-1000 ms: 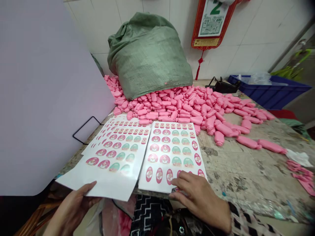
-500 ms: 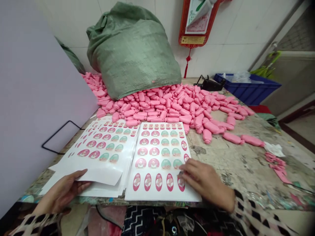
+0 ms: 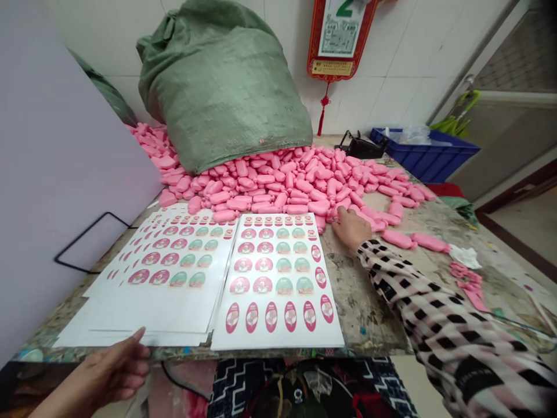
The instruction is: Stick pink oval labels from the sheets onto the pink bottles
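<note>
Right fingers (image 3: pixel 340 216) at pink moulded pieces (image 3: pixel 278 186), grip unclear; left hand (image 3: pixel 104 374) open by label sheets (image 3: pixel 274 325). Risk: a knock slides pieces onto sheets.

The person wears a long right sleeve (image 3: pixel 435 313) in a loose check of black squares on white and pale pink, with a dark patch (image 3: pixel 477 378) near the upper arm. Down the front runs a black-and-white zigzag panel (image 3: pixel 237 388) beside dark patterned cloth (image 3: pixel 322 389) flecked with red. The left hand (image 3: pixel 114 371) and right hand (image 3: pixel 351 228) are bare.
</note>
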The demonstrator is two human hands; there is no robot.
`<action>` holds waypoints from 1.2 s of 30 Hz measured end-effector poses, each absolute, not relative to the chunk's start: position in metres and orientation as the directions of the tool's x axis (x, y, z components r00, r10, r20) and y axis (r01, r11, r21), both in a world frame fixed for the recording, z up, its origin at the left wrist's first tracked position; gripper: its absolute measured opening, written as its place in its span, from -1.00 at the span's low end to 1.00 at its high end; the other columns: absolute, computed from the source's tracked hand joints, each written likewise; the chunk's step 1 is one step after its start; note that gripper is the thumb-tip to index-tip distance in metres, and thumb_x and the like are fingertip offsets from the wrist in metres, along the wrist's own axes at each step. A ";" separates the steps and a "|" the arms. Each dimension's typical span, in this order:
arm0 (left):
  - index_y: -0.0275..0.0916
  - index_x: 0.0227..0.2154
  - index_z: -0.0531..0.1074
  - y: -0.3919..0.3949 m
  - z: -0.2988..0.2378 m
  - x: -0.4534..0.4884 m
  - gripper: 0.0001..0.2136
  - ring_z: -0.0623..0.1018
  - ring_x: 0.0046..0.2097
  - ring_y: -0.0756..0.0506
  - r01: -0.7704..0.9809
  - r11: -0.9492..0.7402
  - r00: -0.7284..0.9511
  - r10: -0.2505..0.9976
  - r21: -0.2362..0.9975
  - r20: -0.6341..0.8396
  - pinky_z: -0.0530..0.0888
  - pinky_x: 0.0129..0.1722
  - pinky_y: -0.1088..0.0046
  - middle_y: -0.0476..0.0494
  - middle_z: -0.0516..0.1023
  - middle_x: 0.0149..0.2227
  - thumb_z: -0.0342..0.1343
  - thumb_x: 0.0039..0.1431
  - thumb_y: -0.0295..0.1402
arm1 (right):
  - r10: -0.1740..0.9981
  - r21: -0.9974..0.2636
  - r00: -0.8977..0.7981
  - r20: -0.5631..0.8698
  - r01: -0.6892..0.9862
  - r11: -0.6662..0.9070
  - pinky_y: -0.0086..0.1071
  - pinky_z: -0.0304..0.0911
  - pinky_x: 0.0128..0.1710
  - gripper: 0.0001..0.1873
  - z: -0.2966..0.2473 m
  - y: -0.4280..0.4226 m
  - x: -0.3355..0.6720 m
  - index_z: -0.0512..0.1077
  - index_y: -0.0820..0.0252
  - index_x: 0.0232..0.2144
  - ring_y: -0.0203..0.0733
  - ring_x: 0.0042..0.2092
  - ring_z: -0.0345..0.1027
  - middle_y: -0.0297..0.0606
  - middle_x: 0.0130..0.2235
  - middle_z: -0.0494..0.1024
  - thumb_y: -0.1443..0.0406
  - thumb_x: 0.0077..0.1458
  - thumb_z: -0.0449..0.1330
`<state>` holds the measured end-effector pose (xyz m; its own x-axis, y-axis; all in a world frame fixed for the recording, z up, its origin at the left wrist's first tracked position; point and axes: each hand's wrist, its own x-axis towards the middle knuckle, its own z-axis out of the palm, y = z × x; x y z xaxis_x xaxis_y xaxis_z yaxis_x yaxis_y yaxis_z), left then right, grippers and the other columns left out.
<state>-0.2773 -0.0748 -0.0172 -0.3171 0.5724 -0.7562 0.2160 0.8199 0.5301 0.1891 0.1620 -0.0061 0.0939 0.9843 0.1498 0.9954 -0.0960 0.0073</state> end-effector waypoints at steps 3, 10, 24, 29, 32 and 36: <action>0.09 -0.52 0.47 -0.090 -0.010 -0.270 -0.55 0.47 -0.52 0.05 0.242 0.767 -0.091 0.628 0.594 -0.773 0.37 -0.49 0.52 0.29 0.53 -0.60 -0.13 -0.12 0.27 | 0.981 -0.010 0.063 0.184 0.998 -0.062 -0.31 0.13 -0.37 -0.64 -0.008 0.159 0.196 0.26 0.21 -0.08 -0.02 -0.21 0.36 -0.04 -0.14 0.41 0.16 0.13 -0.01; 0.05 -0.20 0.47 -0.064 0.039 -0.202 -0.73 0.49 -0.36 -0.03 0.302 0.482 0.310 0.766 0.823 -0.562 0.40 -0.27 0.42 0.05 0.57 -0.33 0.06 0.05 -0.05 | 0.949 -0.648 0.149 0.278 0.759 0.071 -0.39 0.09 -0.44 -0.71 0.026 0.116 0.210 0.36 0.18 -0.31 -0.20 -0.35 0.27 -0.25 -0.34 0.44 0.13 -0.07 0.14; -0.32 -0.07 0.27 0.002 0.039 -0.021 -0.55 0.56 -0.27 -0.13 -0.177 0.607 0.736 0.604 0.775 -0.306 0.44 -0.22 0.29 -0.37 0.49 -0.15 -0.06 0.15 -0.05 | 0.820 -0.945 -0.472 -0.326 0.155 -0.286 -0.49 -0.34 -0.66 -0.78 0.068 0.032 0.165 0.37 0.23 -0.39 -0.50 -0.63 -0.15 -0.46 -0.57 0.26 0.19 -0.07 0.20; -0.29 -0.24 0.28 0.011 0.033 -0.021 -0.68 0.53 -0.44 -0.04 -0.074 0.587 0.653 0.640 0.807 -0.405 0.43 -0.45 0.43 -0.25 0.52 -0.29 0.06 0.06 -0.14 | 0.904 -0.949 -0.394 -0.165 0.315 -0.036 -0.50 0.07 -0.52 -0.69 0.041 0.052 0.170 0.39 0.16 -0.25 -0.37 -0.47 0.19 -0.35 -0.41 0.42 0.09 0.05 0.08; -0.25 -0.29 0.27 0.027 0.029 -0.027 -0.71 0.48 -0.45 -0.02 0.100 0.378 0.414 0.825 0.921 -0.384 0.37 -0.48 0.47 -0.12 0.49 -0.36 0.13 -0.03 -0.21 | 0.970 -0.855 -0.243 -0.002 0.503 0.124 -0.35 0.21 -0.26 -0.68 0.013 0.074 0.185 0.41 0.15 -0.22 -0.21 -0.25 0.32 -0.26 -0.25 0.49 0.12 0.12 -0.01; -0.19 -0.38 0.35 0.051 0.027 -0.025 -0.82 0.45 -0.33 -0.07 0.673 -0.111 0.258 0.962 0.731 -0.092 0.33 -0.37 0.41 -0.02 0.44 -0.40 0.07 0.01 -0.21 | 0.985 -0.592 -0.152 0.086 0.787 0.173 -0.32 0.17 -0.20 -0.74 -0.014 0.092 0.196 0.43 0.08 -0.21 -0.15 -0.16 0.32 -0.28 -0.19 0.50 0.19 0.13 0.01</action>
<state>-0.0250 0.0508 0.0274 0.2584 0.9617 -0.0918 0.6732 -0.1112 0.7311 0.1964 0.0919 -0.0143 -0.1521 0.9846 0.0857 0.7869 0.1732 -0.5923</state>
